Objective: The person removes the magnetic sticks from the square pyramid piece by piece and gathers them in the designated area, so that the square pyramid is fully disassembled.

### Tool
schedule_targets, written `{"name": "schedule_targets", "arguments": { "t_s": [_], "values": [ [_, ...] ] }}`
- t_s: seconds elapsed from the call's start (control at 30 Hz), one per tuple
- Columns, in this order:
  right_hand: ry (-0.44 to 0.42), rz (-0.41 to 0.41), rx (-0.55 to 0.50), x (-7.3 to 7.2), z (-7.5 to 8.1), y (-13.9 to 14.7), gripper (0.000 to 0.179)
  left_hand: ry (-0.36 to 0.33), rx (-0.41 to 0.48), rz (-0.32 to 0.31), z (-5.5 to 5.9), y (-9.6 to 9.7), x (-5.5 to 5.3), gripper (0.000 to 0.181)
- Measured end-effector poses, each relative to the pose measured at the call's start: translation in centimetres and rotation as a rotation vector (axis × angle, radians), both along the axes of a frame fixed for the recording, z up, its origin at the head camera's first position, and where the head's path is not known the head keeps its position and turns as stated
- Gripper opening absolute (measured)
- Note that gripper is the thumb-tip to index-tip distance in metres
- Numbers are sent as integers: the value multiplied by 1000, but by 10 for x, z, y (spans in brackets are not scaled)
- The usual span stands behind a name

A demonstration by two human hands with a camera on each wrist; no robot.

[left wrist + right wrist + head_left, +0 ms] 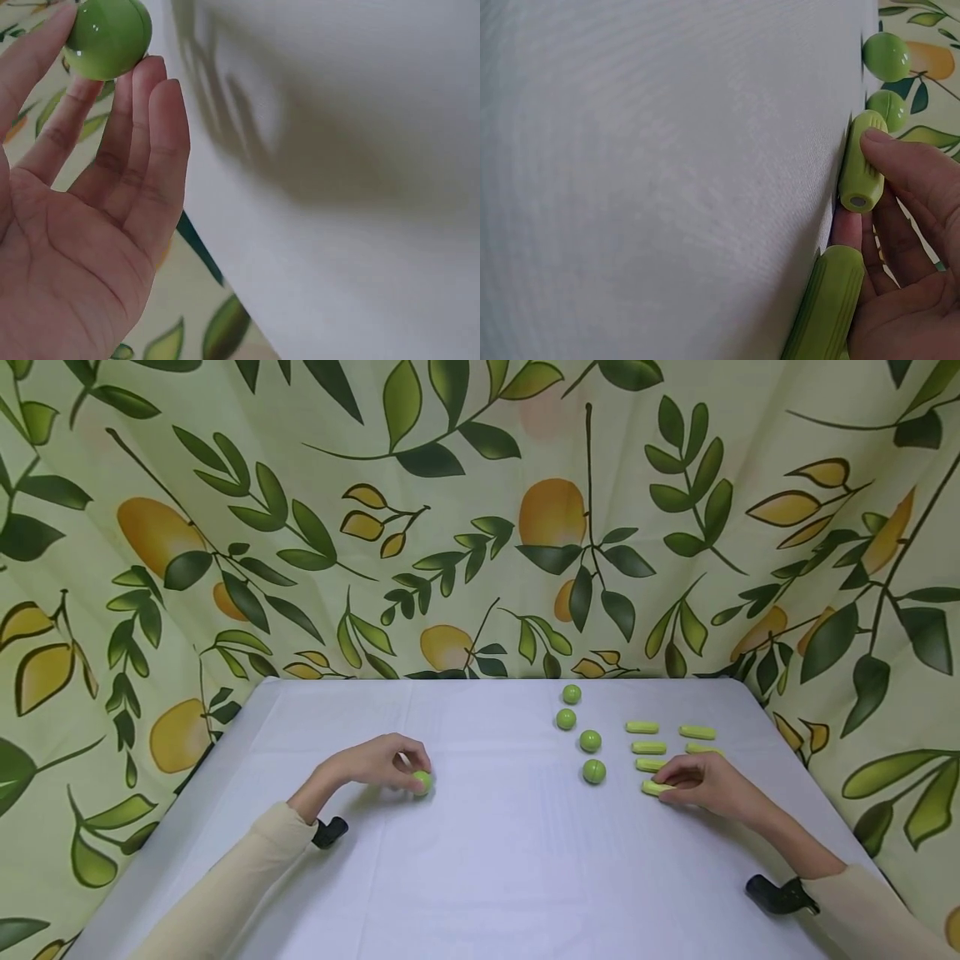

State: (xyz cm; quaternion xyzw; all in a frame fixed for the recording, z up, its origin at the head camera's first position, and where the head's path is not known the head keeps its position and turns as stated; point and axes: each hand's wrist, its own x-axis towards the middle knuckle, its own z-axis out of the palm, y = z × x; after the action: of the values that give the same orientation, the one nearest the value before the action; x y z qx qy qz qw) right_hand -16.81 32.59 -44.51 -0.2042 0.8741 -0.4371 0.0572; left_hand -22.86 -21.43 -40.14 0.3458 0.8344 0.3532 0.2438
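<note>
On the left part of the table my left hand (378, 762) pinches a glossy green ball (422, 783) between thumb and fingertips. The left wrist view shows a thin seam on this ball (112, 41). At the right, the thumb and fingers of my right hand (712, 785) pinch a light green ribbed rod (654, 788), the nearest one in its column. A grey disc shows in the end of that rod (861, 169) in the right wrist view. Close to the right hand's fingers lies another green rod (829, 304).
Several green balls (590, 741) stand in an uneven line left of the rods. More rods (648, 747) lie in two columns, the right one (697, 732) partly behind my hand. White cloth (480, 860) covers the table; a leaf-patterned curtain (480, 560) hangs behind and around it.
</note>
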Motion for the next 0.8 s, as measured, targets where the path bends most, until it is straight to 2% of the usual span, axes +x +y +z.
{"name": "schedule_targets", "arguments": {
  "t_s": [0.17,0.27,0.53,0.8],
  "values": [
    [-3,-4,-2,0,0,0,18,-14,-5,-9,7,21,-3,16],
    [-2,-4,-1,0,-1,1,18,-8,10,-21,7,32,-6,16],
    [33,30,-13,1,2,-1,17,4,63,-39,-3,59,-12,16],
    [21,18,4,0,2,-1,17,-27,103,11,-7,95,-20,19]
  ]
}}
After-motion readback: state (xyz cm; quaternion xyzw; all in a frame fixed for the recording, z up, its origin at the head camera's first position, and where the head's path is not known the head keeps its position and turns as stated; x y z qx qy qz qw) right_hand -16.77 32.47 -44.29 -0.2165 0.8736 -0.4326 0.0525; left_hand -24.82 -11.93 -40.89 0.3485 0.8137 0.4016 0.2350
